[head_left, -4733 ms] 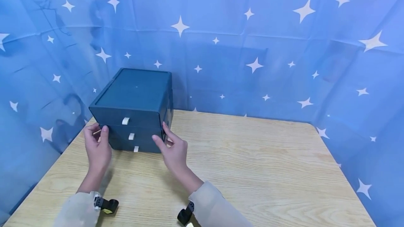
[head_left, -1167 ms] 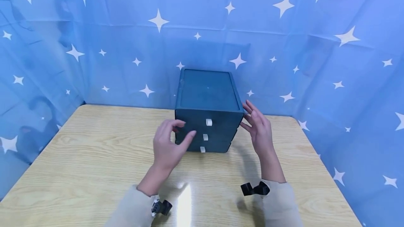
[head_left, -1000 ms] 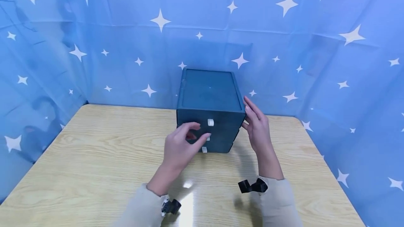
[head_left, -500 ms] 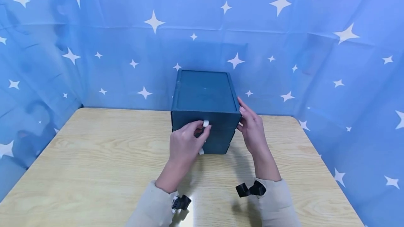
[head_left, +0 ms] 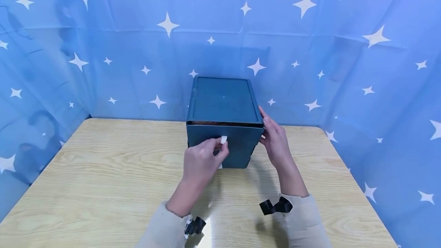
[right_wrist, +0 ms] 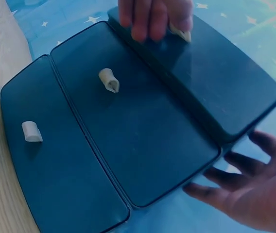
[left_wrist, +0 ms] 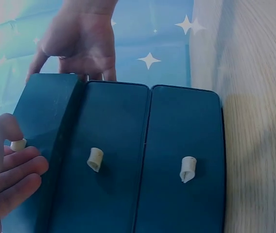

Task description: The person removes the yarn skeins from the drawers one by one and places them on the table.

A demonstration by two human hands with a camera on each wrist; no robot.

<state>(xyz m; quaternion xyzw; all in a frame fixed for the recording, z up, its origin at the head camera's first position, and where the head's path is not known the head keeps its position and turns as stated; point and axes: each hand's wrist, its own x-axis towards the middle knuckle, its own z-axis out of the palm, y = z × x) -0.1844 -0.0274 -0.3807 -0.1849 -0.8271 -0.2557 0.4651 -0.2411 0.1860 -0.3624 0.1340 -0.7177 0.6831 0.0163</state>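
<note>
At the white tab (head_left: 224, 140) on the part-open top drawer (head_left: 245, 135), L hand (head_left: 201, 160) is pinching; R hand (head_left: 275, 137), fingers extended, is resting at cabinet's (head_left: 224, 97) 3 o'clock side. Cabinet's sitting approx. 12 o'clock on table (head_left: 113, 179). Imo, should be pulling level twd 6, R hand bracing.

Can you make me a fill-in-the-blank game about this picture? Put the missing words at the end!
1. The left hand pinches the white tab on the ____ drawer.
2. The dark blue cabinet has ____ drawers in all.
3. The blue curtain behind it is covered in white ____.
4. The table has a surface that looks like ____.

Missing words: top; three; stars; wood.
</note>
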